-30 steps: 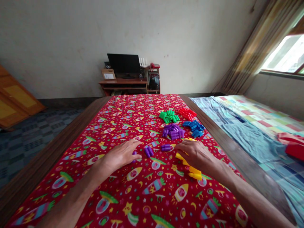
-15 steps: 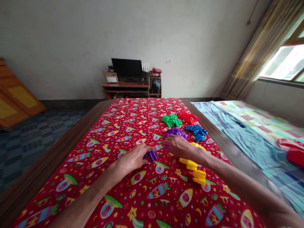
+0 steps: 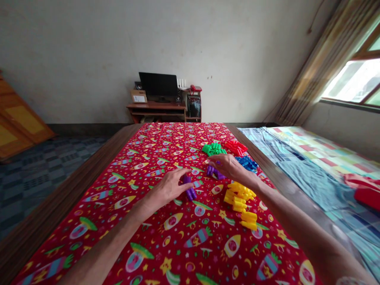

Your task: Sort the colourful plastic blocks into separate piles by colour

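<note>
My left hand (image 3: 169, 186) curls around a small set of purple bullet-shaped plastic pieces (image 3: 190, 193) lying on the red cloth. Its thumb and fingers close on one purple piece at the far end of that set. My right hand (image 3: 228, 165) is over the pile of purple plastic pieces (image 3: 214, 171), fingers bent down with a bit of purple showing between them. Part of the pile is hidden beneath this hand. Yellow plastic pieces (image 3: 240, 192) lie just nearer than my right hand, in a loose group with a separate cluster in front.
Green pieces (image 3: 213, 149), red pieces (image 3: 236, 147) and blue pieces (image 3: 247, 163) lie in piles at the table's right side. A patterned red cloth (image 3: 166, 253) covers the table. A bed (image 3: 308, 170) stands at right, a computer desk (image 3: 157, 105) beyond.
My right hand has shifted a little away from me over the purple pile, uncovering more yellow pieces. My left hand has moved slightly forward, along the small purple set.
</note>
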{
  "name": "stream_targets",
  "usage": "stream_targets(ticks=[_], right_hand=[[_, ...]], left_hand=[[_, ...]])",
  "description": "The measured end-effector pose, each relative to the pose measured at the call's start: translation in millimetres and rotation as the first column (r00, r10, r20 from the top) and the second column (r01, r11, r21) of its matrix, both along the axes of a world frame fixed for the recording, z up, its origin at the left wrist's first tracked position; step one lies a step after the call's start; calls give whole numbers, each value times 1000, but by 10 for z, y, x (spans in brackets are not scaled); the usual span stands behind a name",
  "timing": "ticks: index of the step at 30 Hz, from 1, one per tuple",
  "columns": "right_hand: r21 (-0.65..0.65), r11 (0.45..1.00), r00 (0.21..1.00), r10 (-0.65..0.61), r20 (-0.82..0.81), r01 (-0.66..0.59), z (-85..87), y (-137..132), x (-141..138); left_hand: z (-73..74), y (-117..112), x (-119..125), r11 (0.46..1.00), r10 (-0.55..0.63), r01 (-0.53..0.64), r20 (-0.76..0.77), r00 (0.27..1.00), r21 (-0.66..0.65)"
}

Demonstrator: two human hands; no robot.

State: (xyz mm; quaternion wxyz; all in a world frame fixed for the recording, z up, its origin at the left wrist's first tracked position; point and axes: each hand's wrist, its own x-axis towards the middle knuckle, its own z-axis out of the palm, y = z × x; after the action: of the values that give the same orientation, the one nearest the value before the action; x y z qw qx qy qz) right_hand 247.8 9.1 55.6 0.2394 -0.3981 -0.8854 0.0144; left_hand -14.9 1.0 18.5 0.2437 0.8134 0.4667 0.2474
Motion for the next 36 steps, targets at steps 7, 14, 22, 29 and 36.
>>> stream_targets(ticks=[7, 14, 22, 29, 36], right_hand=[[-71, 992, 995, 101, -10, -101, -83, -446, -521], [-125, 990, 998, -63, -20, 60, -47, -261, -193], [-40, 950, 949, -308, 73, 311, -295, 260, 438], [-32, 991, 989, -132, -61, 130, -100, -113, 138], [-102, 961, 964, 262, 51, -256, -33, -495, -243]], left_hand=[[-3, -126, 283, 919, 148, 115, 598, 787, -378], [-157, -113, 294, 988, -4, 59, 358, 934, -143], [-430, -74, 37, 980, -156, 185, -303, 940, 70], [-321, -94, 219, 997, -54, 57, 51, 997, -58], [-213, -151, 345, 772, 163, 262, 579, 799, -579]])
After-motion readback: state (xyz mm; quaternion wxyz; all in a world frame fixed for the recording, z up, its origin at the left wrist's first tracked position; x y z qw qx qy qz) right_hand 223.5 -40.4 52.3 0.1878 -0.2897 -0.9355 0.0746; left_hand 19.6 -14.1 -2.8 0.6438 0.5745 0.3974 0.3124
